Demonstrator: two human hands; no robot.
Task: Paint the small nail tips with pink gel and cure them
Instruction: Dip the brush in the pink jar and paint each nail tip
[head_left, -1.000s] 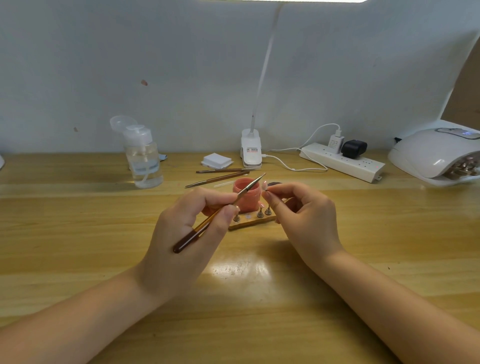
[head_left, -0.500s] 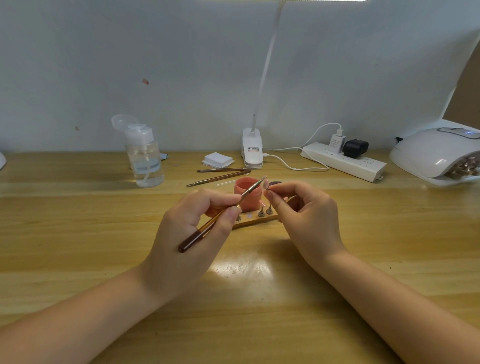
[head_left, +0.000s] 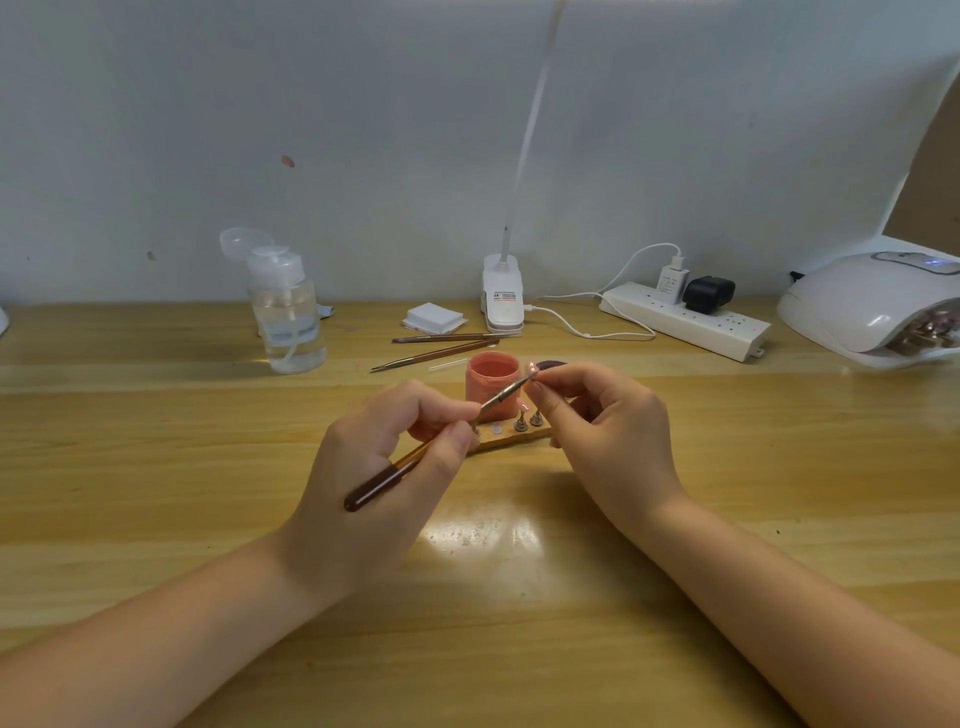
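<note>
- the left hand (head_left: 384, 467), pinching the brush (head_left: 441, 441), has raised its bristles onto the nail tip (head_left: 531, 370).
- the right hand (head_left: 602, 421) pinches that tip above the pink jar (head_left: 491, 384), mid-desk; painting has begun.

A wooden table (head_left: 156, 467) carries everything. At its centre a pink jar (head_left: 491, 384) stands just behind a wooden strip (head_left: 511, 440). A bottle (head_left: 288, 317) stands at 10 o'clock, two brushes (head_left: 441, 347), pads (head_left: 434, 317) and a lamp clip (head_left: 502, 301) at 12, a power strip (head_left: 685, 322) at 1, a curing lamp (head_left: 878, 306) at 2.
</note>
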